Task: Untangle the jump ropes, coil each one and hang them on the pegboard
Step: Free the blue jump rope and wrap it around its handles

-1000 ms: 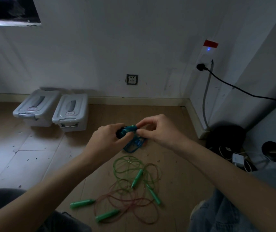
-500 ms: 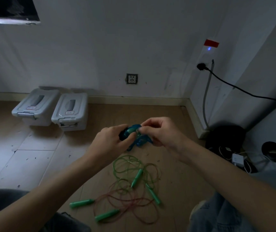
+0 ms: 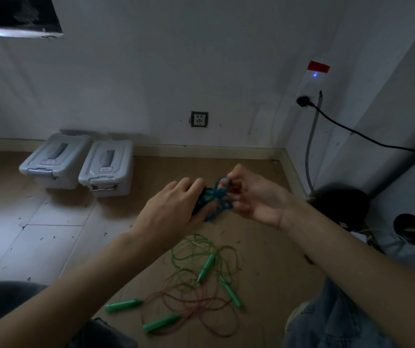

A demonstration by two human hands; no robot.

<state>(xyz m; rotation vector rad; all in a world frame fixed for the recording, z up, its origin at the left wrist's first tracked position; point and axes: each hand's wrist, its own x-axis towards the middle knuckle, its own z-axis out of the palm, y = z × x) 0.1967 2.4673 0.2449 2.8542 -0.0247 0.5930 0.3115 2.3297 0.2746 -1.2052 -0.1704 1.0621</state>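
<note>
Up front in the head view, both hands work a bundled blue jump rope held in the air above the wooden floor. The left hand comes in from the lower left with its back to the camera; its fingers curl round the dark left end of the blue bundle, grasping it. The right hand meets it from the right, palm turned partly up, and its fingertips pinch a loop of the blue cord at the top of the bundle.

Below the hands, on the floor, lies a loose tangle of two more ropes. A green rope loops at the far side of the heap, and a reddish rope loops at the near side; the two overlap in the middle. Four green handles lie in and around the tangle, two at the lower left and two toward the right.

Against the far wall stand two grey lidded storage boxes, side by side and just apart. A wall socket sits low on the wall to their right. At the right, a black cable runs from a plug on the wall corner toward the frame edge. Denim-clad knees show at the bottom corners.
</note>
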